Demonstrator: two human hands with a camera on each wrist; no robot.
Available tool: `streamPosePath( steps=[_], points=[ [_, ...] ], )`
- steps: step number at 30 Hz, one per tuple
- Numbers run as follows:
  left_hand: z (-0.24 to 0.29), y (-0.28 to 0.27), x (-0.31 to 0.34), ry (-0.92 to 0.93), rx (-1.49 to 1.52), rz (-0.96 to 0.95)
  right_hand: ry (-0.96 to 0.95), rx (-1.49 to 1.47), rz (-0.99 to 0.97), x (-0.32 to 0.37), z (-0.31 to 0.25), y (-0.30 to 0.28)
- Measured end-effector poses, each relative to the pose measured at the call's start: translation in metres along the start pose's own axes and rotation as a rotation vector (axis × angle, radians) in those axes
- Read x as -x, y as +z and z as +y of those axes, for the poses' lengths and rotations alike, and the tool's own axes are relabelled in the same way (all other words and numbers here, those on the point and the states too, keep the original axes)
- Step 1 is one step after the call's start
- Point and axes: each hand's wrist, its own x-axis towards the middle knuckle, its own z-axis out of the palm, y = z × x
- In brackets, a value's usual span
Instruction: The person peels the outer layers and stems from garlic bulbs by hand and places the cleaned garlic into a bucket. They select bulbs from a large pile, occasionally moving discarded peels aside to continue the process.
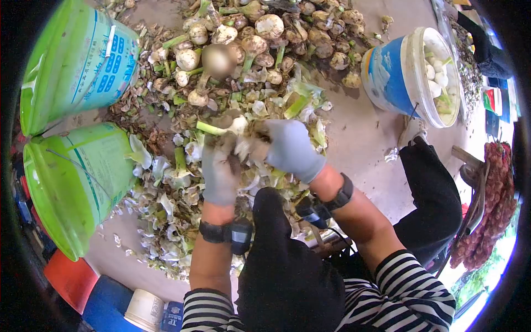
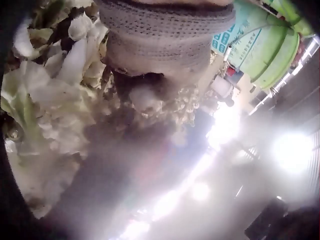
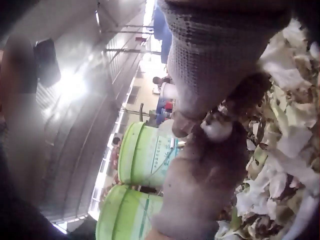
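Both hands wear pale knitted gloves, soiled brown at the fingers, and meet over a heap of loose skins [image 1: 166, 210]. My left hand [image 1: 220, 169] grips a garlic bulb [image 1: 239, 125] whose green stem points left in the head view. From the right, my right hand [image 1: 293, 148] closes in on the same bulb, its blurred fingers curled at the bulb's outer skin. In the right wrist view the white bulb [image 3: 218, 130] shows between the two gloves. The left wrist view has the left glove [image 2: 157, 47] over a pale, partly shaded bulb [image 2: 146, 100].
Unpeeled, dirt-covered garlic bulbs [image 1: 269, 26] lie piled ahead. Two green-rimmed buckets [image 1: 110, 72] lean at the left. At the right, a blue and white bucket [image 1: 387, 72] holds white bulbs [image 1: 437, 74]. Behind it hangs a red net bag [image 1: 487, 210].
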Motion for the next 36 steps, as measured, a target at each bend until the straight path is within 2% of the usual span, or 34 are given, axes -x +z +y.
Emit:
streamPosePath(
  steps=[2,4,5,6,8,10,12,14,16,18,19,20,22,23,25,28,31,34,35,36],
  points=[
    [0.005,0.01,0.002,0.014,-0.077,0.045,-0.123,0.274,-0.02,-0.004,-0.006,0.001],
    [0.007,0.001,0.006,-0.025,0.097,-0.038,-0.056,0.183,-0.092,-0.006,0.005,0.001],
    [0.006,-0.002,0.007,0.086,-0.043,-0.124,0.01,-0.013,-0.043,-0.008,0.013,-0.001],
    [0.007,-0.003,0.007,0.087,-0.044,-0.124,0.08,-0.208,0.006,-0.009,0.024,-0.001],
    [0.01,0.003,0.007,-0.013,0.335,-0.125,0.069,-0.162,0.071,-0.012,0.028,-0.001],
    [0.005,-0.001,0.007,-0.033,0.294,-0.052,0.094,-0.219,-0.012,0.002,0.015,-0.002],
    [-0.001,-0.007,0.003,-0.099,0.276,-0.075,0.051,-0.127,-0.042,0.003,-0.014,-0.009],
    [0.005,0.0,0.005,-0.125,0.177,-0.014,-0.073,0.294,-0.049,0.004,-0.028,-0.009],
    [0.014,0.007,0.01,-0.036,0.232,-0.118,-0.067,0.2,-0.074,0.002,-0.009,0.002],
    [0.015,0.004,0.008,0.01,0.217,-0.075,0.125,-0.284,0.031,0.0,0.019,0.01],
    [0.016,0.005,0.008,0.023,0.309,-0.119,0.113,-0.416,0.07,-0.006,0.016,0.005],
    [0.016,0.005,0.008,0.037,0.401,-0.159,0.11,-0.417,0.066,-0.006,0.012,0.004],
    [0.014,0.003,0.007,0.033,0.373,-0.151,0.037,-0.385,-0.079,0.0,-0.007,-0.006],
    [0.012,0.004,0.006,-0.006,0.373,-0.147,0.085,-0.327,-0.172,-0.001,-0.027,-0.019],
    [0.011,0.0,0.003,-0.101,0.393,-0.159,0.052,-0.316,-0.178,-0.004,-0.022,-0.012],
    [0.013,-0.006,0.001,-0.041,0.382,-0.22,-0.026,-0.401,-0.191,-0.004,-0.013,-0.004],
    [0.014,-0.005,0.002,0.011,0.478,-0.223,0.217,-0.384,-0.147,-0.003,0.01,-0.001],
    [0.015,-0.006,0.0,0.05,0.506,-0.261,0.11,-0.535,-0.107,0.003,-0.001,-0.001],
    [0.016,-0.007,0.0,0.039,0.48,-0.269,0.157,-0.455,-0.219,0.003,-0.012,-0.011],
    [0.016,-0.007,-0.002,0.036,0.456,-0.283,0.155,-0.452,-0.214,0.001,-0.012,-0.012]
  ],
)
